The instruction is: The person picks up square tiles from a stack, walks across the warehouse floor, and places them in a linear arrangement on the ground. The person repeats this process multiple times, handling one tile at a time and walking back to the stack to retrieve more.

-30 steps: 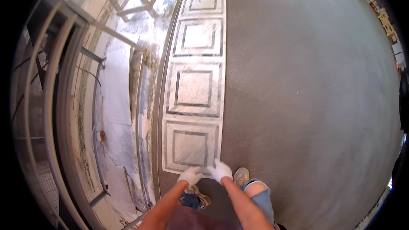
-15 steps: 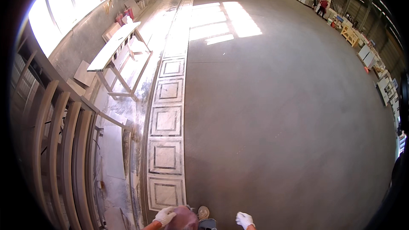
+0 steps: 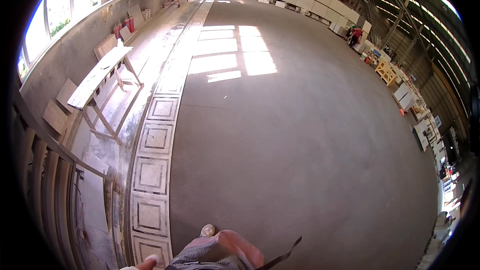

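Note:
At the lower edge, left of my body, only a small part of my left hand (image 3: pixel 148 263) shows, with bits of white glove and bare skin. Its fingers cannot be made out, nor whether it holds anything. Beneath it runs the border of pale floor tiles (image 3: pixel 151 214) with dark nested squares. My right hand is outside the picture. A pink cloth (image 3: pixel 242 246) hangs over my greyish clothing, and a dark strap (image 3: pixel 286 256) sticks out to its right. One light shoe (image 3: pixel 207 230) stands on the grey floor (image 3: pixel 290 160), just right of the tiles.
A long wooden trestle table (image 3: pixel 102 77) stands at the left below the windows. Nearer are upright grey slats (image 3: pixel 50 185) and a white board (image 3: pixel 94 197) lying flat. Slabs and crates (image 3: pixel 386 72) line the right side; people (image 3: pixel 355 36) stand far off there.
The view has swung to the right, so the tiles and table sit further left. My left hand has dropped to the lower edge; my gloved right hand has left the picture.

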A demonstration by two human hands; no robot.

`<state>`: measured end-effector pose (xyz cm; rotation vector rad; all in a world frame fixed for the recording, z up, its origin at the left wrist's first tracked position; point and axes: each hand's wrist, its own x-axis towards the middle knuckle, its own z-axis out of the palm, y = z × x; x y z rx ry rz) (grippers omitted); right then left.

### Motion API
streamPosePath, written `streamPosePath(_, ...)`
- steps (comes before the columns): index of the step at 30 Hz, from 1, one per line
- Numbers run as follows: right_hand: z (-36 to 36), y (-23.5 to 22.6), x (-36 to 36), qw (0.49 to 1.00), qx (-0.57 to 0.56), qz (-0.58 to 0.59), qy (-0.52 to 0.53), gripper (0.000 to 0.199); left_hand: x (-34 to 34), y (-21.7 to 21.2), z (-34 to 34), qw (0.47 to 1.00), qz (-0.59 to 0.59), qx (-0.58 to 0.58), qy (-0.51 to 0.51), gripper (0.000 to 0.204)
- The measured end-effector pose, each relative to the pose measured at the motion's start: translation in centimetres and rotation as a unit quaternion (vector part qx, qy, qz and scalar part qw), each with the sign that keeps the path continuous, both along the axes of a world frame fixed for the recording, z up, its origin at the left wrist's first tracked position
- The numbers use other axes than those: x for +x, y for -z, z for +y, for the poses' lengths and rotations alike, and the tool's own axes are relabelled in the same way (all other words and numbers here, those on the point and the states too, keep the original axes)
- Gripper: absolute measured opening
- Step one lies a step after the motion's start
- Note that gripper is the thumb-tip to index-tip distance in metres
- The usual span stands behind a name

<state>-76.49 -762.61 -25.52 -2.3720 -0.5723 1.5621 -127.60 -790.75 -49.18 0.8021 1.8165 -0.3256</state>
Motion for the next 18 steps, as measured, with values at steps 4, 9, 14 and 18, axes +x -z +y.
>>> streamPosePath(4,13.1,-1.6,-4.3,0.995,0.062,0.073,0.007,0.028,-0.3,-4.0,31.4,0.964,-0.038,0.259,0.048,0.051)
streamPosePath(9,29.2,-3.0,-4.3,0.987,0.103,0.117,0.038,0.028,2.9,-17.9,70.1,0.922,-0.06,0.377,0.055,0.047)
streamPosePath(14,44.7,-1.1,0.0,0.983,0.101,0.12,0.092,0.028,12.1,-19.5,94.0,0.874,-0.139,0.465,0.004,0.048)
streamPosePath(18,57.0,-0.8,3.6,0.986,0.066,0.131,0.083,0.028,14.7,-17.2,95.8,0.923,-0.141,0.344,0.103,0.052)
